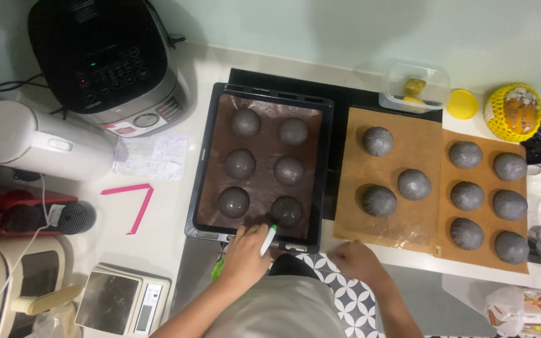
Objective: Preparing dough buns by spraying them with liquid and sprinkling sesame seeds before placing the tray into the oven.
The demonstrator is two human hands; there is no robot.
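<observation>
Head view, looking straight down: small tool with a green-and-white handle [268, 238] gripped in the left hand [245, 255], fingers closed round it, tip angled up toward the nearest dark dough ball [286, 211] in the black baking tray [324, 181]. Hand resting at the tray's front edge. Six dark grey dough balls on brown paper inside that tray, set in two columns of three. Right hand [357, 260] just beside, low at the front edge of the pale surface [170, 206], blurred, fingers loosely curled and holding nothing as far as can be told.

To the right of the tray, a sheet of brown baking paper [421, 134] with three more dark balls, and next to it a second sheet [446, 206] bearing six, in two columns. Behind these, a clear plastic tub [436, 78] with something yellow inside, a yellow lid [463, 104], and a round fruit in yellow foam netting [513, 112].

To the left of the tray, a pink folded strip [140, 206], a crumpled slip of paper [151, 156], a white kettle [39, 144] lying across, and a black-and-silver rice cooker [108, 62] at the back. Near the front left corner, a kitchen scale [123, 303].
</observation>
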